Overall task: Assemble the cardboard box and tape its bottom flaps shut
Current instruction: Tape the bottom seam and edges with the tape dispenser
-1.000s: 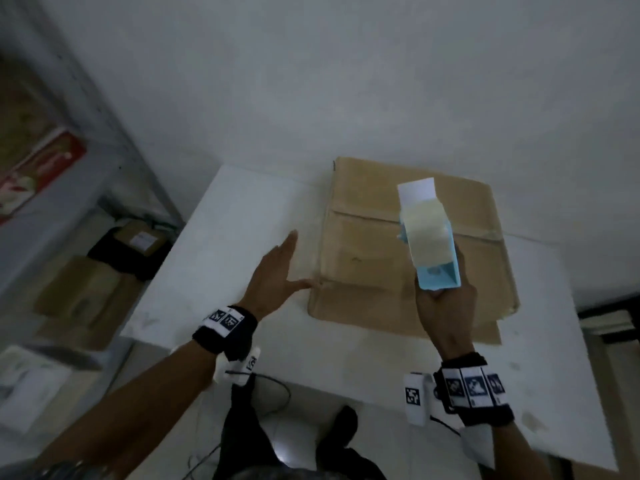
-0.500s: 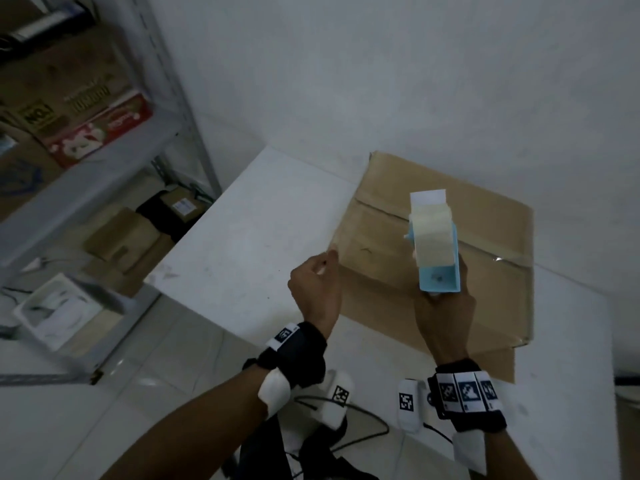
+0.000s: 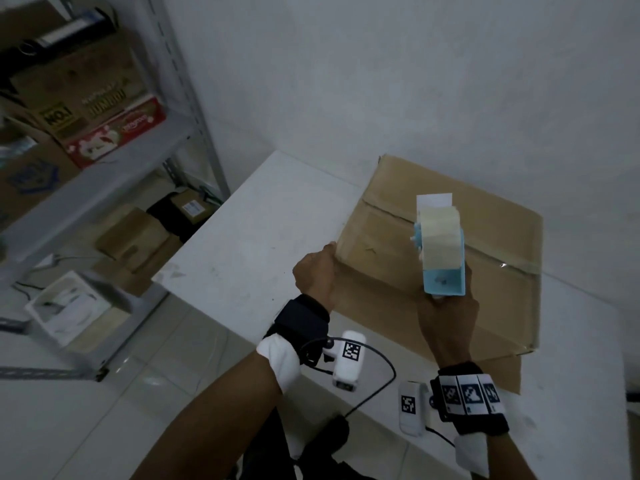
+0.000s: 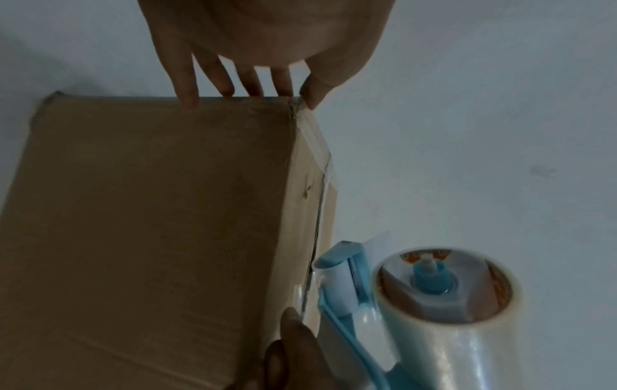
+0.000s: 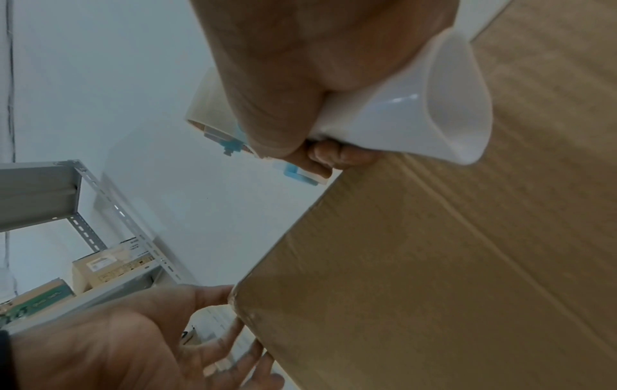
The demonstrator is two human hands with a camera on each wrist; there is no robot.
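A brown cardboard box (image 3: 495, 306) stands on the white table (image 3: 249, 237), with a taped seam running across its upper face. My left hand (image 3: 315, 271) holds the box's near left corner, thumb on the corner and fingers along the edge (image 4: 254, 52) (image 5: 117, 343). My right hand (image 3: 446, 320) grips the white handle (image 5: 417, 110) of a blue tape dispenser (image 3: 441, 247) loaded with a roll of clear tape (image 4: 434, 303). The dispenser is upright over the box's upper face, near the seam (image 4: 317, 211). Whether it touches the cardboard is hidden.
A grey metal shelf rack (image 3: 104, 174) stands to the left, carrying printed cartons (image 3: 86, 98). More cartons (image 3: 138, 233) lie on the tiled floor beneath it. A white wall (image 3: 415, 81) runs close behind the table and box.
My left hand left the tabletop and took hold of the box's left corner. My head turned left, bringing the shelf into view. The dispenser stays over the box.
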